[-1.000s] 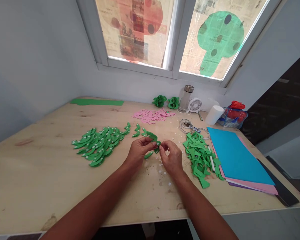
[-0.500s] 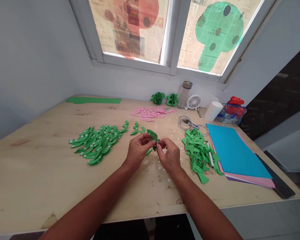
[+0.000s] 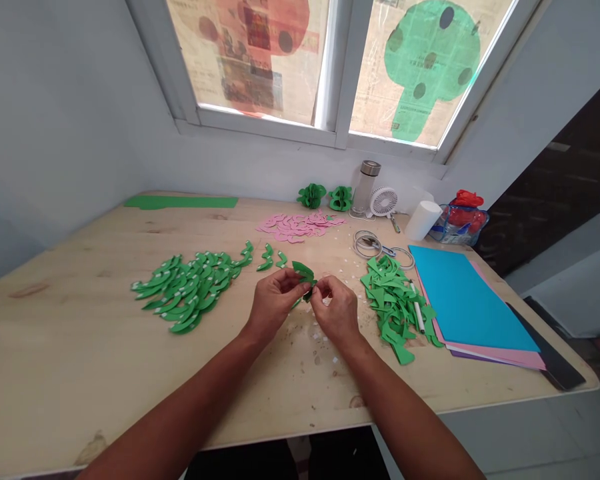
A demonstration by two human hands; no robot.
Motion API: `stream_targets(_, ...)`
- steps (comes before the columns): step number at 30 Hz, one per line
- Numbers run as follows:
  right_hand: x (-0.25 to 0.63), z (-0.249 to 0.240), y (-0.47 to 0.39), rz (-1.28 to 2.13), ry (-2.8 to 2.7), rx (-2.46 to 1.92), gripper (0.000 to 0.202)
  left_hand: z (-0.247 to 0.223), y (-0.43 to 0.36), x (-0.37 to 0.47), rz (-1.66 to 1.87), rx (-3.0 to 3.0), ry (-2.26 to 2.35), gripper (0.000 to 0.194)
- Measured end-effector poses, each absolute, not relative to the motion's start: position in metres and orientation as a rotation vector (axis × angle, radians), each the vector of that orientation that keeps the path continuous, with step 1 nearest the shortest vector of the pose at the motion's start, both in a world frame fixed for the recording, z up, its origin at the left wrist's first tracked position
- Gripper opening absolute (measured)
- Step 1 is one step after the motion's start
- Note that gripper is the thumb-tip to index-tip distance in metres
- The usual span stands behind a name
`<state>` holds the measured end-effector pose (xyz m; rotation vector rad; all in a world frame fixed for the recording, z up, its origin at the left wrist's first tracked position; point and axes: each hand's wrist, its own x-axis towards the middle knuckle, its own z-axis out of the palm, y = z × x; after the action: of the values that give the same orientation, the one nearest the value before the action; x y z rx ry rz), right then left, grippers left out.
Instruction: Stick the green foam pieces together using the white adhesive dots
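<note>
Over the middle of the table, my left hand [image 3: 276, 301] pinches a green paper cutout [image 3: 303, 271] between thumb and fingers. My right hand [image 3: 336, 308] is closed at the cutout's right edge, thumb and fingertips together on it. The fingers hide part of the piece. To the left lies a pile of curved green cutouts [image 3: 190, 287] with small white patches on them. A few similar green pieces [image 3: 265, 258] lie apart just beyond my left hand. Tiny white scraps [image 3: 317, 335] are scattered beneath my hands.
Green offcuts [image 3: 393, 303] with a white pen [image 3: 417, 308] lie at right, beside blue sheets [image 3: 473, 300]. Tape rolls [image 3: 367, 245], pink cutouts [image 3: 297, 225], two green paper balls [image 3: 311, 196], a bottle [image 3: 366, 190], a fan [image 3: 383, 201] and a white roll [image 3: 423, 221] stand farther back.
The view has shifted slightly, so the table's things sit a little farther left. My hands stay together on the green cutout, with only small finger movement.
</note>
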<state>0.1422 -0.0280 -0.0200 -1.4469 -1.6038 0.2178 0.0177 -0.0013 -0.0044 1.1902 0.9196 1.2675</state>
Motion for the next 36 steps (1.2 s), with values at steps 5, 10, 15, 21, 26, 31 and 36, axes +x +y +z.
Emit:
stream_targets(5, 0.143, -0.021, -0.028, 0.207, -1.610, -1.453, 0.009, -0.006, 0.000, 0.017, 1.266, 1.177, 0.922, 0.026)
stream_targets(10, 0.142, -0.019, -0.029, 0.222, -1.615, -1.438, 0.009, -0.006, 0.001, 0.016, 1.279, 1.176, 0.924, 0.025)
stream_targets(15, 0.142, -0.020, -0.027, 0.371, -1.545, -1.442, 0.013, -0.006, 0.001, 0.016, 1.275, 1.197, 0.906, 0.024)
stream_targets(21, 0.146, -0.027, -0.019, 0.676, -1.370, -1.418, 0.016, -0.008, 0.000, 0.017, 1.276, 1.227, 0.899, 0.025)
stream_targets(26, 0.145, -0.027, -0.017, 0.783, -1.272, -1.360, 0.014, -0.006, -0.001, 0.018, 1.273, 1.195, 0.889, 0.023)
stream_targets(31, 0.144, -0.025, -0.018, 0.858, -1.228, -1.344, 0.012, -0.005, -0.001, 0.019, 1.264, 1.169, 0.898, 0.022)
stream_targets(36, 0.144, -0.023, -0.018, 0.893, -1.210, -1.351, 0.012, -0.005, -0.001, 0.019, 1.255, 1.134, 0.893, 0.022)
